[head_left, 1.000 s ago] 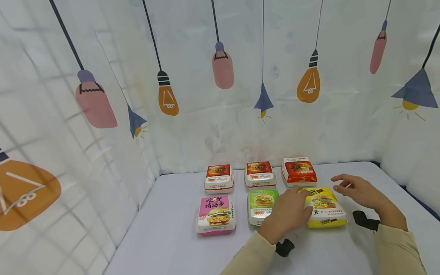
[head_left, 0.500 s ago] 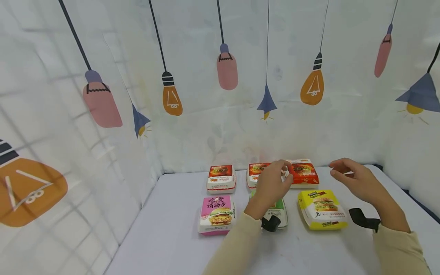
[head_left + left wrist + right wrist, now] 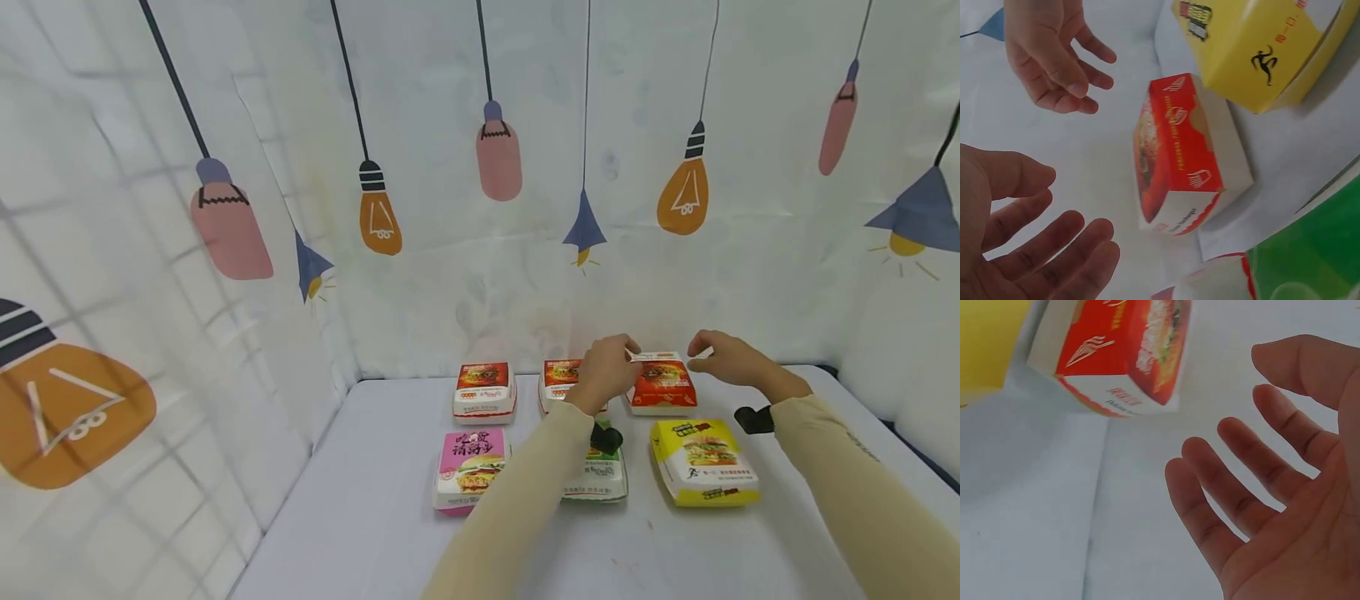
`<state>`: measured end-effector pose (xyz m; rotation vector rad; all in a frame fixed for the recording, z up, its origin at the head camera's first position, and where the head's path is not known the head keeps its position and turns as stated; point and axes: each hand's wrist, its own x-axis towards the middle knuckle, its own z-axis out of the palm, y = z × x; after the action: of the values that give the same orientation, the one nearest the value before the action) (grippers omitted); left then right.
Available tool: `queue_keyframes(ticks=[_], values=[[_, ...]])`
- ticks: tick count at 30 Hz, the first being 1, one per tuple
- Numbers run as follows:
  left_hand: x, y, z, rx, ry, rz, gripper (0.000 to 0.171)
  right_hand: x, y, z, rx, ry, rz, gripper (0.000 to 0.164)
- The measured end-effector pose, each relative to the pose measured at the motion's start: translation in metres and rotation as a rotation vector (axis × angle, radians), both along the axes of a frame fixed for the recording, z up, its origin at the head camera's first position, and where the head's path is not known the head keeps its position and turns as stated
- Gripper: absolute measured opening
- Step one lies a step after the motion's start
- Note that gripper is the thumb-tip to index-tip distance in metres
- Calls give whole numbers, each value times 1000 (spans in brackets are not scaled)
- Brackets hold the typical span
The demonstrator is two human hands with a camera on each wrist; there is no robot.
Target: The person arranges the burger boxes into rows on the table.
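Note:
Both hands are at the back right red burger box, one on each side. My left hand is at its left side, fingers relaxed. At the right side is my right hand, fingers slightly bent and apart from the box. In the left wrist view a gap shows between the left hand and the red box. The right wrist view shows the red box beyond the spread fingers of the right hand. Neither hand holds anything.
Two more red-topped burger boxes stand at the back, one at left, the middle one partly behind my left hand. In front are a pink box, a green box partly under my sleeve, and a yellow box on the white table.
My left hand has moved from between the green and yellow boxes up to the back right red box. The right hand has moved up and left towards the same box.

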<state>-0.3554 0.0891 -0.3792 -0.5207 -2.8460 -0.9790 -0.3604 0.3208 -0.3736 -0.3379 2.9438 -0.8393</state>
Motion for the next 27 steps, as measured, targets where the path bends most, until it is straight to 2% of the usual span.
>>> queue_keyframes(ticks=[5,10,14,22,27], values=[[-7,17,-21,-114,-54,24,27,-17,4,-18,38,-58,21,51],[-7,28,-32,-210,-63,40,29,-23,6,-26,52,-97,25,67],[-4,34,-35,-252,-72,43,29,-29,7,-33,46,-157,38,74],[-3,43,-36,-346,-61,64,16,-39,4,-43,37,-188,88,70],[-2,43,-37,-364,-53,67,22,-39,2,-40,23,-238,62,73]])
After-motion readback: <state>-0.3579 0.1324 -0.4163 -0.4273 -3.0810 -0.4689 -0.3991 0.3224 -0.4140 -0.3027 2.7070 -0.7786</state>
